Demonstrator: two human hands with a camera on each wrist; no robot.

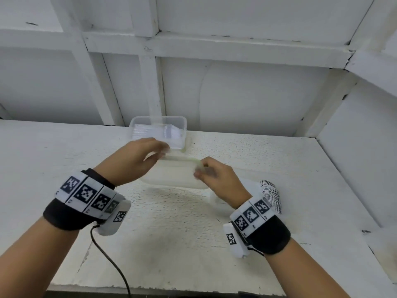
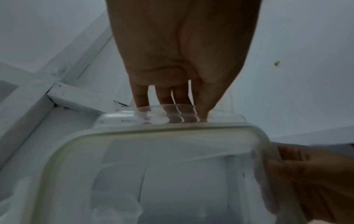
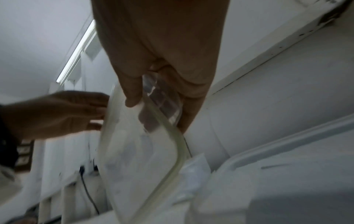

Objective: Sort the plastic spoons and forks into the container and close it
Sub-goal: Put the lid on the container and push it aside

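1. At the left, the person's left hand (image 1: 140,157) reached forward over the rough white surface (image 1: 268,160). Its fingers (image 2: 201,109) were curled over one short end of a translucent rectangular plastic lid with a pale yellow-green seal (image 1: 176,171), pinching the clear latch flap there.

2. In the middle, the lid was held in the air between both hands, tilted, just in front of the clear rectangular plastic container (image 1: 158,131). The lid looked thin, smooth and slightly flexible, with rounded corners and a soft seal running round its rim.

3. Behind the lid, the container sat on the surface close to the white panelled wall (image 1: 247,93), open at the top. Clear plastic cutlery (image 1: 169,132) lay inside it, glossy and packed close; spoons and forks could not be told apart.

4. At the right, the right hand (image 1: 217,176) gripped the lid's other short end, thumb on one face and fingers on the other around the latch flap.

5. Further right, a fanned stack of white plastic cutlery (image 1: 271,195) lay on the surface, partly hidden behind the right wrist band.

6. Judging from this, the closing step was in hand, though that stack seemed still unsorted. The next move would call for levelling the lid, lining its corners up with the container's rim, lowering it and pressing the latches down.
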